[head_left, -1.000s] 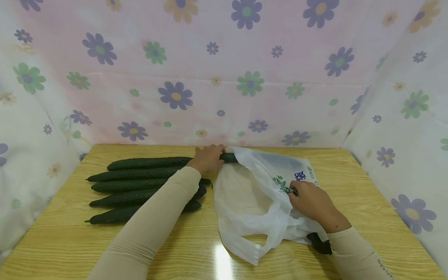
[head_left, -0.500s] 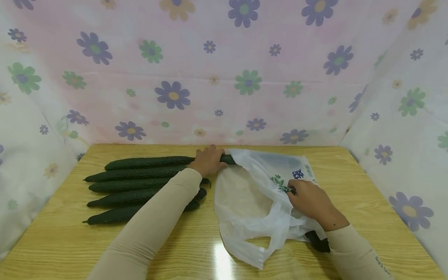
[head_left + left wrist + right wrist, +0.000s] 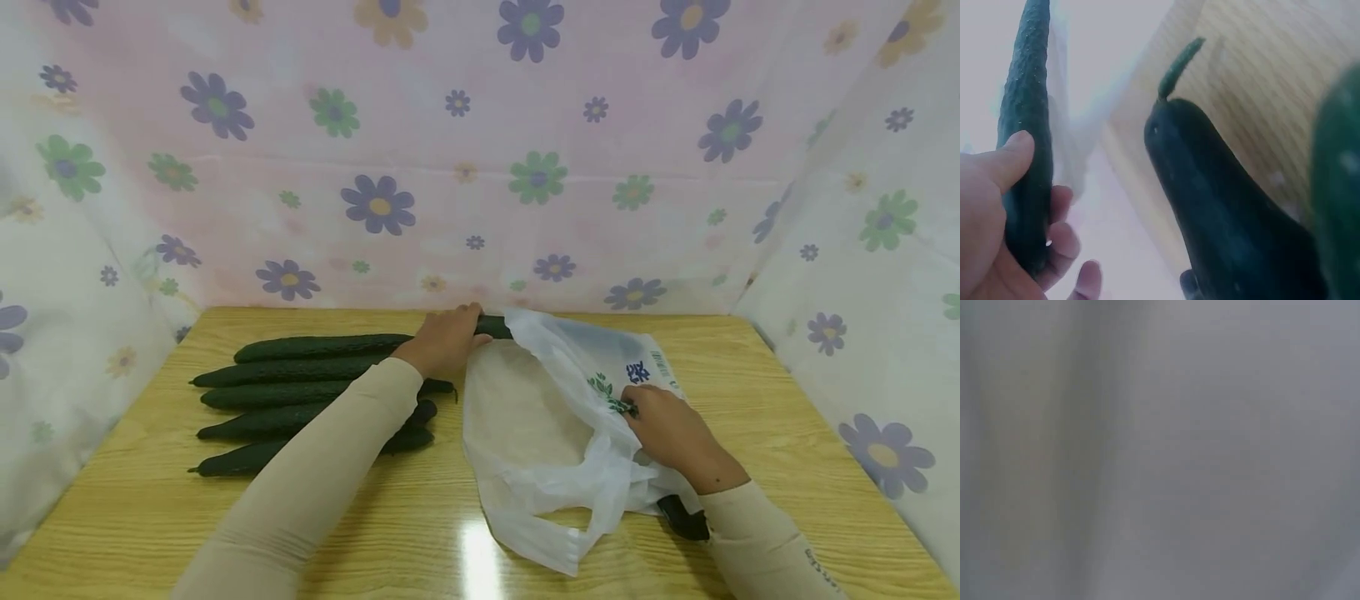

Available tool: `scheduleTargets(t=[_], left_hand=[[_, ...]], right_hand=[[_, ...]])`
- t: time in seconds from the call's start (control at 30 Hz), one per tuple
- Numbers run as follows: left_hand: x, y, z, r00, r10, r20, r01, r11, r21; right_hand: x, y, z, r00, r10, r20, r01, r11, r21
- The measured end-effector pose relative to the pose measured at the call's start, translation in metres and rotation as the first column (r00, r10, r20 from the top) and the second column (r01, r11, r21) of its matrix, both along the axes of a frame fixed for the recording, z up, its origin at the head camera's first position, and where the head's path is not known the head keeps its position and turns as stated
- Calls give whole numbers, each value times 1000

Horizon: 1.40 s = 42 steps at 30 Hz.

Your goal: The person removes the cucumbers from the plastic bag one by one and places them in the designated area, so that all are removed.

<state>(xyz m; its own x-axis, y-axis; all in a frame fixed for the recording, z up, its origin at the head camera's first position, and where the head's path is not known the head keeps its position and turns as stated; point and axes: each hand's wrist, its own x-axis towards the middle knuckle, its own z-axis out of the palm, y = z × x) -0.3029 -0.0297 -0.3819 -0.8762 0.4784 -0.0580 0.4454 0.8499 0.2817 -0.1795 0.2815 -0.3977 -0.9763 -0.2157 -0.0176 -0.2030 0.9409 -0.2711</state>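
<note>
My left hand [image 3: 448, 340] grips a dark green cucumber [image 3: 495, 327] near the table's back edge. The cucumber's far end lies inside the mouth of a white plastic bag [image 3: 573, 337] with green and blue print. In the left wrist view, the thumb and curled fingers hold the same cucumber [image 3: 1027, 94]. My right hand [image 3: 670, 429] pinches the gathered plastic at the bag's right side, by the printed leaves. Blurred pale grey fills the right wrist view, so no hand shows there. Plastic covers the cucumber's far end.
Several more cucumbers [image 3: 292, 370] lie side by side on the left of the wooden table [image 3: 420, 533], partly under my left forearm. The bag's handle [image 3: 558, 546] spreads toward the front. A flowered cloth [image 3: 442, 150] stands behind and at both sides.
My left hand and its cucumber have shifted slightly toward the table's back edge. The bag's front handle has slid a little to the right. The right hand keeps its hold on the bag.
</note>
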Motion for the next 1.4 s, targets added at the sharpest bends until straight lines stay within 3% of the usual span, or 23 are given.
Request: scheduleTargets(t=[0.2,0.43,0.73,1.2,1.4], left_hand=[[6,-5,8,996,-12,-84,12,1000,-10],[14,-10,24,989,-28,-144,22,999,-45],[21,-21,37,985,-16,-171,3,997,-76],[37,-69,58,964,-27,-264,-1,994,-106],[46,-93,63,966,-6,-260,-9,998,-56]], right_hand=[[0,2,-2,1000,22,13,-22,1000,-19],[0,3,-3,1000,16,25,-16,1000,-18],[-1,7,-3,999,18,27,-17,1000,-19],[-5,17,-2,999,17,44,-16,1000,-11],[-5,19,-3,998,8,59,-8,1000,4]])
